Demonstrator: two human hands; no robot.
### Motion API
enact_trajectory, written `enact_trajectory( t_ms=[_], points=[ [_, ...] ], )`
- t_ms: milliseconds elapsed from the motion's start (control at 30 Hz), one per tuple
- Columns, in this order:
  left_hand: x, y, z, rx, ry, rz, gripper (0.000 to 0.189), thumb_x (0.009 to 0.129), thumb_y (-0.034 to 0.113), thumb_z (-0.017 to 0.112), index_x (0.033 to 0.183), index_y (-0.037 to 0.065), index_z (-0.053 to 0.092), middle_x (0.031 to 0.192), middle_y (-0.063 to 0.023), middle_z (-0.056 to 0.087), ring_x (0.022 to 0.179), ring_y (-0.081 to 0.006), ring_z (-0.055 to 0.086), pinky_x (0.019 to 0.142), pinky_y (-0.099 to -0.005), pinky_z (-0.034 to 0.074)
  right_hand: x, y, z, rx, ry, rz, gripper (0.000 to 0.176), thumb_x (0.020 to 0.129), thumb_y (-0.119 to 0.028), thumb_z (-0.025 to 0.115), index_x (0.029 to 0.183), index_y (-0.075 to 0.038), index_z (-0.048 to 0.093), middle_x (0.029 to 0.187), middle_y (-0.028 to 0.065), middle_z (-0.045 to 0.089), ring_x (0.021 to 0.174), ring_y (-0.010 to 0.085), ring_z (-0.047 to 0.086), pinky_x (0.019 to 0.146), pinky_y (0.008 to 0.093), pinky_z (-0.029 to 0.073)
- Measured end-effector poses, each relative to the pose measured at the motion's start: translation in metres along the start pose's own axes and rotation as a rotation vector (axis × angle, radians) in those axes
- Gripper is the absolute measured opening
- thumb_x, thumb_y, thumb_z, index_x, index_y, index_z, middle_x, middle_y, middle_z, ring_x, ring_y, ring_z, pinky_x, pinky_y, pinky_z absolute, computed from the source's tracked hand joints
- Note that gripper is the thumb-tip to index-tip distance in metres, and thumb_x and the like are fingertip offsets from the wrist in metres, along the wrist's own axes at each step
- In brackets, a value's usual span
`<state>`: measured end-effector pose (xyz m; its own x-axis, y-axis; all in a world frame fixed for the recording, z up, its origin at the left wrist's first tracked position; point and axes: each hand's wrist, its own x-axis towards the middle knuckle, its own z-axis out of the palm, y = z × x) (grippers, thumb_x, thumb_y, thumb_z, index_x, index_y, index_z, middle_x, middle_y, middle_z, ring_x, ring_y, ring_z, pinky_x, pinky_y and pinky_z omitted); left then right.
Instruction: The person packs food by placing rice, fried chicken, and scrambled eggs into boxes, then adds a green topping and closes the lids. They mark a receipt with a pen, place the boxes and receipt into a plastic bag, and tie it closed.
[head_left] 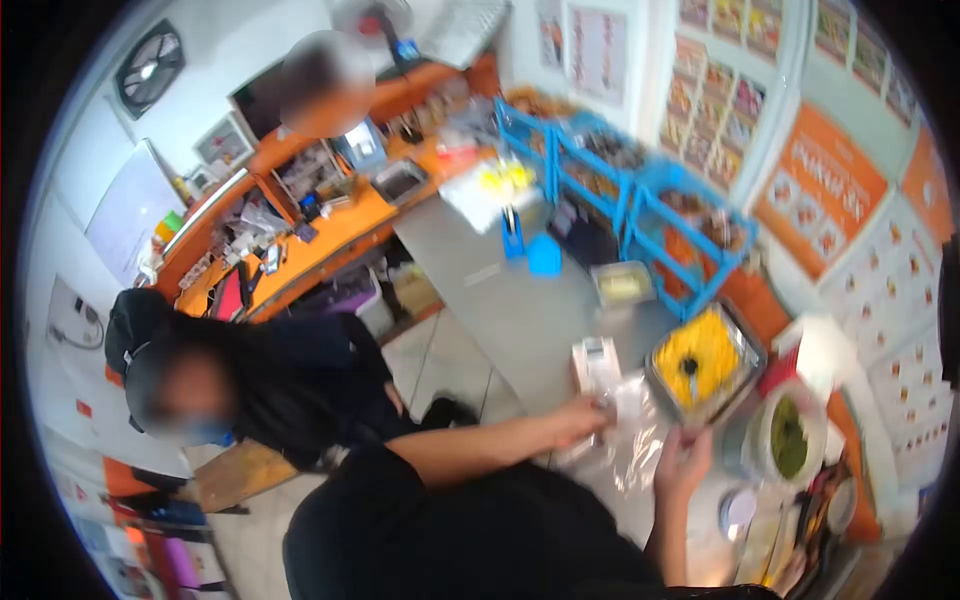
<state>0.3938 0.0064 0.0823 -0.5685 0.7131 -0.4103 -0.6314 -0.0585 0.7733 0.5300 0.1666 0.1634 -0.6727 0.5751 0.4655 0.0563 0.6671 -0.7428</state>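
Observation:
My left hand (pixel 580 421) is closed on the upper left edge of a clear plastic bag (pixel 635 440) over the metal table (pixel 470 262). Blurred by motion, my right hand (pixel 684 458) is at the bag's right side, just below a metal tray (pixel 757 362) of yellow food (pixel 712 350); its grip cannot be made out. A dark round thing with a handle (pixel 690 367) lies on the yellow food. A small white and pink box (pixel 597 364) stands just beyond my left hand. Right of my right hand is a tub of green stuff (pixel 788 436).
Blue racks (pixel 630 205) stand along the wall side, with a pale container (pixel 622 284) and a blue tape dispenser (pixel 512 236) nearby. At the left is a masked person in dark clothes (pixel 310 375). A round lid (pixel 740 507) and utensils (pixel 800 530) lie lower right.

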Motion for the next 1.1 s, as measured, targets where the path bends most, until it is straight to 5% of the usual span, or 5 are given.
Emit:
enact_trajectory(
  t_ms=[100,567,767,967,1100],
  points=[
    [0.011,0.003,-0.001,-0.014,-0.074,-0.002,0.018,0.088,0.013,0.072,0.105,0.009,0.067,0.095,-0.0012,0.067,0.080,-0.0134,0.063,0.064,-0.0292,0.052,-0.032,0.003,0.023,0.237,-0.487,0.398,0.027,0.095,-0.019,0.067,0.081,0.002,0.056,0.068,0.0107,0.058,0.062,0.0176,0.058,0.057,0.0357,0.045],
    [0.058,0.155,-0.093,0.146,-0.411,-0.411,0.025,0.097,0.005,0.062,0.121,0.005,0.061,0.103,-0.0066,0.068,0.093,-0.0205,0.066,0.086,-0.0332,0.053,0.006,0.039,0.167,-0.179,0.100,0.584,0.024,0.094,-0.020,0.058,0.087,0.001,0.067,0.066,0.0127,0.067,0.063,0.0246,0.066,0.062,0.0408,0.052],
    [0.270,0.127,-0.252,1.074,-0.659,0.277,0.023,0.094,0.019,0.063,0.114,0.008,0.058,0.103,-0.0091,0.060,0.107,-0.0223,0.057,0.098,-0.0376,0.047,-0.020,-0.070,0.208,1.728,0.318,0.748,0.047,0.091,-0.007,0.055,0.136,-0.015,0.045,0.085,0.0038,0.058,0.076,0.0184,0.058,0.067,0.0337,0.049],
    [0.223,0.128,-0.147,-0.009,-0.348,-0.821,0.015,0.101,0.020,0.060,0.114,0.013,0.056,0.081,-0.0009,0.060,0.072,-0.0142,0.063,0.064,-0.0283,0.055,-0.071,-0.089,0.124,0.252,0.181,1.004,0.060,0.075,0.004,0.065,0.129,-0.011,0.046,0.086,0.0075,0.057,0.080,0.0213,0.060,0.068,0.0361,0.049],
    [0.134,0.105,-0.148,0.440,-1.051,-1.400,0.027,0.097,0.017,0.063,0.120,0.007,0.053,0.084,-0.0042,0.061,0.066,-0.0149,0.059,0.062,-0.0280,0.053,-0.117,-0.036,0.095,-0.829,1.030,0.951,0.032,0.086,0.006,0.057,0.117,-0.005,0.054,0.082,0.0126,0.057,0.071,0.0237,0.063,0.060,0.0380,0.049]
  ],
)
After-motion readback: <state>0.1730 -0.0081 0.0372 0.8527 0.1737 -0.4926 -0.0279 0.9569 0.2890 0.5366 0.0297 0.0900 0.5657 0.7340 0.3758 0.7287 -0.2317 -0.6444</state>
